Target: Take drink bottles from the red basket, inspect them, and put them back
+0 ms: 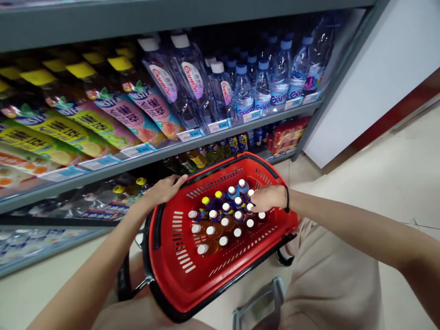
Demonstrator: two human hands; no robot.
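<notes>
A red shopping basket (172, 279) with a black rim and handle sits low between my knees, tilted in view. Inside, small bottles stand upright in rows, showing white caps (223, 240) and yellow caps (205, 200); some hold an amber drink, others wear blue labels. My left hand (168, 190) grips the basket's rim on the shelf side, thumb on top and the other fingers mostly hidden. Inside the basket's right end, my right hand (270, 198), with a black band at the wrist, is closed at a white-capped bottle (251, 193). Its fingertips are partly hidden.
A grey store shelf (220, 135) runs just beyond the basket. It carries yellow-capped tea bottles (82, 105), clear water bottles (263, 87) and, lower down, red packs (288, 137). A white panel (371, 78) stands at right. On the floor lies a grey framed object (259, 307).
</notes>
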